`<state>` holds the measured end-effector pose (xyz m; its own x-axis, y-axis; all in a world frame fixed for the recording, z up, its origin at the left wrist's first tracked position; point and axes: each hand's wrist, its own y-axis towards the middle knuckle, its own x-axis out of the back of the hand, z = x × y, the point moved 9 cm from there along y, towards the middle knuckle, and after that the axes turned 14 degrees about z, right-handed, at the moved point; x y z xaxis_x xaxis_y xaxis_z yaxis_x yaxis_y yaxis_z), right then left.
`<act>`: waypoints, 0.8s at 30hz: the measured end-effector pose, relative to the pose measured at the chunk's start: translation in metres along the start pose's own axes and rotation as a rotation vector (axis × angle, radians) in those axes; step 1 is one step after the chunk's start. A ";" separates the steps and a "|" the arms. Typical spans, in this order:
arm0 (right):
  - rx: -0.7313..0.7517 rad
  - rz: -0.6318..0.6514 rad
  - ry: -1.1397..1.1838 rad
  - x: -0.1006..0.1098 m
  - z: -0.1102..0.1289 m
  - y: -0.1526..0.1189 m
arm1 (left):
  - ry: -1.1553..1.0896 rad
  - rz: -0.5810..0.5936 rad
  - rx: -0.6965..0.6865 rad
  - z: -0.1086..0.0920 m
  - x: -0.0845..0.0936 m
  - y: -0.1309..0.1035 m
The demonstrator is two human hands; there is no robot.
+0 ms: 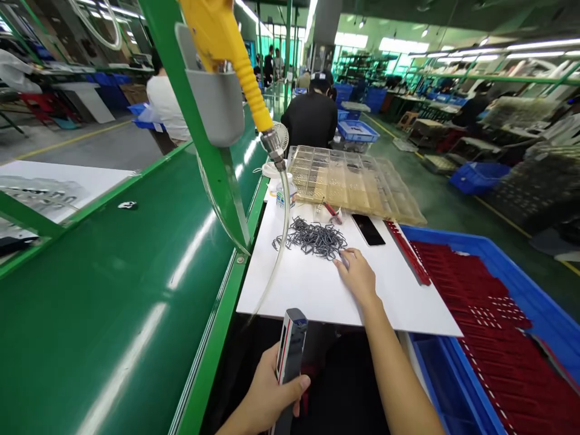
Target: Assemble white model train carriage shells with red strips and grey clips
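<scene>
My left hand (274, 389) is wrapped round a long grey bar (292, 347) with a pale side and a thin red line. It holds the bar upright in front of the near edge of the white board (303, 290). On that board lies a loose heap of small bent dark grey pieces (317, 238). My right hand (357, 275) reaches to the heap's right edge, its thumb and forefinger slightly apart. Whether a single piece touches its fingertips is too small to make out.
A phone (368, 229), a red-and-grey strip (408, 252) and a clear compartment tray (348, 181) lie beyond my right hand. Rightward, a blue crate (521, 287) holds dark red strips (489, 320). A green conveyor belt (136, 284) runs leftward; a hose (283, 235) hangs over the board.
</scene>
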<state>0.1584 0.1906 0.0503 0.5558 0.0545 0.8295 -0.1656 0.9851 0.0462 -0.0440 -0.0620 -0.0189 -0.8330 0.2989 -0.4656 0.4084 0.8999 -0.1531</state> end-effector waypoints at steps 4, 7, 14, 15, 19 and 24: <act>0.059 -0.136 0.151 0.002 -0.009 -0.014 | 0.027 -0.064 0.011 -0.005 0.010 -0.003; 0.030 -0.244 0.241 0.011 -0.023 -0.021 | 0.056 -0.094 0.006 -0.009 0.015 -0.005; -0.005 -0.386 0.517 0.030 -0.043 -0.023 | -0.062 -0.001 -0.055 -0.008 0.010 -0.009; 0.023 -0.380 0.550 0.030 -0.036 -0.029 | -0.053 0.010 -0.052 -0.007 0.010 -0.009; 0.172 -0.309 0.710 0.024 0.012 -0.081 | 0.081 0.061 -0.062 -0.007 0.006 -0.010; 0.464 0.101 0.838 0.017 0.095 -0.160 | 0.437 0.030 -0.096 -0.028 -0.002 -0.011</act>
<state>0.1166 0.0189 0.1097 0.8931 0.4110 0.1827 -0.4498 0.8169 0.3610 -0.0570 -0.0633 0.0086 -0.9091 0.4130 -0.0536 0.4157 0.9079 -0.0543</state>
